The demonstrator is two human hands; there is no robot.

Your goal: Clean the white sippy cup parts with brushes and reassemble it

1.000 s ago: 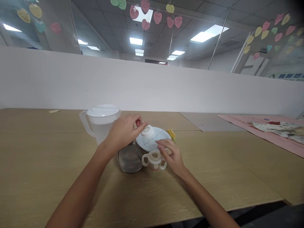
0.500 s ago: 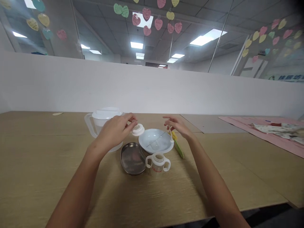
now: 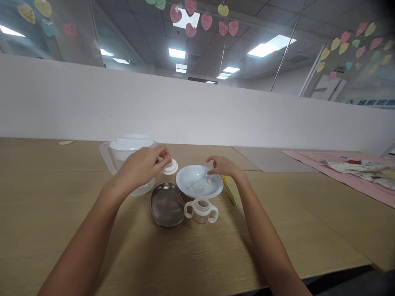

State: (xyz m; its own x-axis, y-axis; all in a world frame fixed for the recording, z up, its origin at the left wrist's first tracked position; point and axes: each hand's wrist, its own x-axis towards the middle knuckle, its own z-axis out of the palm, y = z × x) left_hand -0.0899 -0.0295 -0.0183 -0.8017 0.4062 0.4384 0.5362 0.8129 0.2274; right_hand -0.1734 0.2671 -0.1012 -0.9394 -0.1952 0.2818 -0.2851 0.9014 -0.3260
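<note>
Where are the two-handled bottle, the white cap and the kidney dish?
Two-handled bottle point(image 3: 202, 211): head view, on its white collar.
White cap point(image 3: 170, 168): head view, on its rim.
Kidney dish point(image 3: 167, 206): head view, on its floor.

Office-like room: ceiling lights point(image 3: 271, 46), glass-topped partition point(image 3: 191, 109) (heart-shaped notes point(image 3: 206, 21)).

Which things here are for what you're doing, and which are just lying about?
Probably for the job:
white cap, in the left hand
small pale piece, at the fingertips of the right hand
white bowl, under that hand
two-handled bottle, open on top
Perhaps metal tray and jug, close by

Probably just lying about:
pink cloth, over on the right
pale flat scrap, back left
</note>
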